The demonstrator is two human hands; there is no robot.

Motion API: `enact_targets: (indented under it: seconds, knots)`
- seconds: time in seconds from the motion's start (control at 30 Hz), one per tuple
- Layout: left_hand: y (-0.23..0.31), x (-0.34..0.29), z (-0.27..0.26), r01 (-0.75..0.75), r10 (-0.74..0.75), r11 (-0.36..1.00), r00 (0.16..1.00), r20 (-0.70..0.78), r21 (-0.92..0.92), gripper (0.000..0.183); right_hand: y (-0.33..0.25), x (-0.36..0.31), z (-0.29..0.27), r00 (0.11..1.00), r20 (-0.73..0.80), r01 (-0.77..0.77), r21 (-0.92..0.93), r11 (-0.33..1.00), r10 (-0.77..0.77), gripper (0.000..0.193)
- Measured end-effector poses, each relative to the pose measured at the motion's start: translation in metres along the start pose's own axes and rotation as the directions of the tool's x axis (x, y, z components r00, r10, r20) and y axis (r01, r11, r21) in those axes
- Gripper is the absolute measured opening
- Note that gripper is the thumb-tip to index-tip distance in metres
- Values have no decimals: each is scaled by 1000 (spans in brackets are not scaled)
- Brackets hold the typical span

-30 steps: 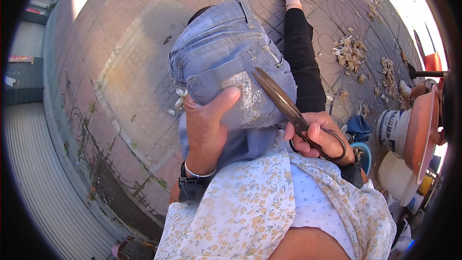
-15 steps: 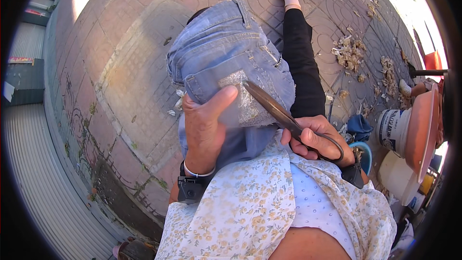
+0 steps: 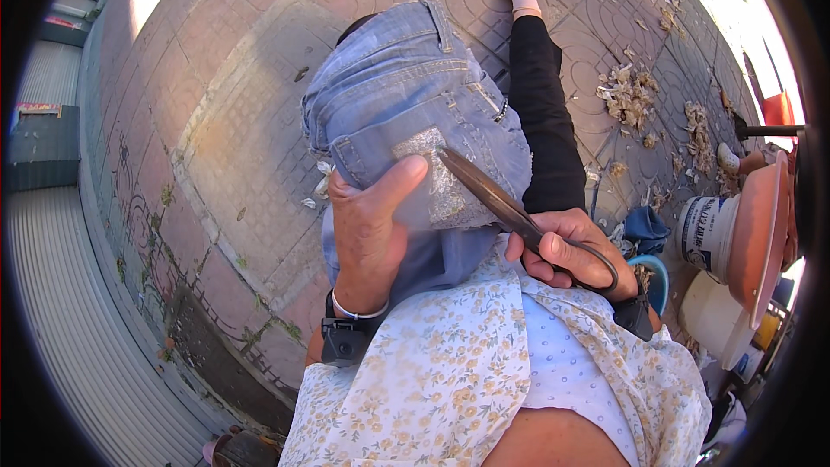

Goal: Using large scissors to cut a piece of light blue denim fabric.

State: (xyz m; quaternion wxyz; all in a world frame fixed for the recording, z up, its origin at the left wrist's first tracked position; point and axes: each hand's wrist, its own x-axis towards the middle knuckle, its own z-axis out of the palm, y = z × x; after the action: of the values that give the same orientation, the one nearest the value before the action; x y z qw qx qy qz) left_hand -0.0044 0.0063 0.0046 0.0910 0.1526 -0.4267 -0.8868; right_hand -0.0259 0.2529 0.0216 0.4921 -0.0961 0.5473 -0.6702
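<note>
Nearby, right of scissors (image 3: pixel 491 197): scraps (image 3: pixel 628 97), bucket (image 3: pixel 707 232), basin (image 3: pixel 761 229).

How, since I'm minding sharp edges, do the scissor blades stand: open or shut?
Shut: the scissors in the right hand show their blades lying together, tapering to one narrow tip.

From the denim (image 3: pixel 389 78), we could pass out over the paving (image 3: pixel 259 112) at nine o'clock; the black-trousered leg (image 3: pixel 543 112) bars us at three, the scissors (image 3: pixel 484 188) toward five, the white bucket (image 3: pixel 707 232) farther off at four.
</note>
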Motion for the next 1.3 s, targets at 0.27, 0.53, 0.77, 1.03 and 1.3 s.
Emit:
enact_targets:
  seconds: [0.27,0.53,0.77,1.03,1.3]
  knots:
    - [-1,5,-4,-15,16,1000,1000,-11,24,44,14,14,6,994,-9,112,8,994,-112,52]
    - [0,9,-6,-46,46,999,999,-17,-8,38,14,26,19,993,-23,115,160,980,-113,54]
    - [4,7,-5,67,-68,997,997,29,28,40,14,26,21,975,-94,204,6,979,-203,52]
    - [9,1,4,-10,8,999,999,32,49,39,11,19,19,977,-63,202,-14,979,-202,52]
    - [12,0,7,-13,13,1000,1000,-11,4,35,9,14,15,986,-16,164,-31,986,-165,47]
